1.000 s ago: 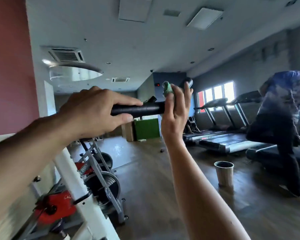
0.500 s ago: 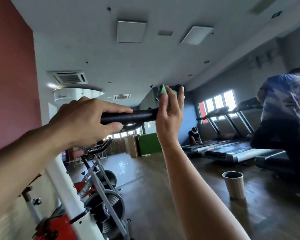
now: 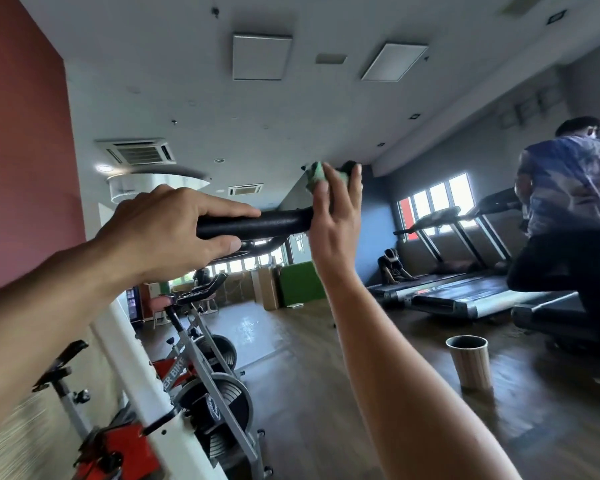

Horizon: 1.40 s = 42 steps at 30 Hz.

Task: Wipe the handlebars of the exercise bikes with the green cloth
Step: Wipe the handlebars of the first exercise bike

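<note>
1. Green cloth [image 3: 315, 175] bunched at upturned end of black handlebar [image 3: 257, 225], held against it by my R hand [image 3: 336, 216], fingers wrapped over cloth.
2. My L hand [image 3: 167, 233] clenched round same handlebar, left of cloth.
3. Below handlebar: white bike frame [image 3: 142, 382], red spin bikes [image 3: 174, 372].
4. Right of handlebar: bin [image 3: 470, 362] on floor, person on treadmill [image 3: 465, 299].
</note>
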{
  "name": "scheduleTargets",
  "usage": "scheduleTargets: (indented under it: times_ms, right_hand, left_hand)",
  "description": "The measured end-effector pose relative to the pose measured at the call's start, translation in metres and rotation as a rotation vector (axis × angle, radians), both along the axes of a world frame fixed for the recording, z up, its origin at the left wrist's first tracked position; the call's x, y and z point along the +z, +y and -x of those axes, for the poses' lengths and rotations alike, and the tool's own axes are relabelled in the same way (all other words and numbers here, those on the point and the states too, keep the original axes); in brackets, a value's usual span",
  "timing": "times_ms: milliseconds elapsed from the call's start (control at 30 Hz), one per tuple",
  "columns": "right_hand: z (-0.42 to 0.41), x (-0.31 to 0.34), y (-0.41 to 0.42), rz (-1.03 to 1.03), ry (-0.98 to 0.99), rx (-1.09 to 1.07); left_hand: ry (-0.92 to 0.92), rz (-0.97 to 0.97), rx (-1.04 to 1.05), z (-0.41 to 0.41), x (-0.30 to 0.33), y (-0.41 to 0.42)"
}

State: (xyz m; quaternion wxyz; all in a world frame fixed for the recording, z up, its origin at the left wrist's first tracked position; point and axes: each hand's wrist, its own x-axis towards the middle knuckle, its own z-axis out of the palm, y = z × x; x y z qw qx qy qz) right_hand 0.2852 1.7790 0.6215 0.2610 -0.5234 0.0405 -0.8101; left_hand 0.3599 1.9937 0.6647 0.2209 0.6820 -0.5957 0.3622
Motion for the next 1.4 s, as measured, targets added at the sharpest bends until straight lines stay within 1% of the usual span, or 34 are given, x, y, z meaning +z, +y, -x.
scheduleTargets:
  times_ms: [100,233,300,433,500,667,800,900,1100,1167,1267,1333,1400]
  right_hand:
    - [-0.008,-0.007,0.0,0.036,0.003,-0.011]
    - [0.019,0.029,-0.021,-0.061,0.013,-0.008]
    - [0.025,0.035,-0.022,-0.082,0.042,-0.009]
    - [0.012,0.012,-0.011,0.006,0.038,-0.041]
    - [0.01,0.011,-0.016,0.014,0.047,-0.038]
    - [0.027,0.044,-0.036,-0.052,0.07,-0.038]
    - [0.015,0.025,-0.027,0.005,0.073,-0.042]
    - [0.007,0.002,-0.015,0.054,0.13,-0.066]
    - [0.025,0.021,-0.012,-0.026,0.209,-0.095]
    - [0.02,0.007,-0.005,0.039,0.262,-0.131]
    - [0.017,-0.018,0.003,0.191,0.31,-0.204]
    - [0.026,-0.015,-0.001,0.275,0.345,-0.27]
    - [0.034,-0.001,-0.01,0.283,0.404,-0.337]
  left_hand:
    - [0.0,-0.007,0.014,0.001,-0.001,-0.001]
    - [-0.007,0.02,0.014,-0.003,-0.001,-0.003]
    - [-0.014,0.027,0.021,-0.004,0.0,-0.004]
    - [-0.023,0.029,0.043,-0.004,0.0,-0.004]
    - [-0.025,0.019,0.054,-0.005,0.0,-0.005]
    - [-0.028,0.023,0.059,-0.006,0.001,-0.006]
    - [-0.021,0.027,0.051,-0.005,0.0,-0.005]
    - [-0.012,0.024,0.054,-0.004,0.0,-0.004]
    - [0.011,0.018,0.034,-0.004,0.0,-0.004]
    - [0.024,0.017,0.019,-0.004,-0.001,-0.003]
    - [0.033,0.014,0.018,-0.002,-0.001,-0.002]
    - [0.032,0.018,0.007,-0.002,-0.001,-0.002]
    - [0.037,0.016,-0.009,-0.004,-0.001,-0.001]
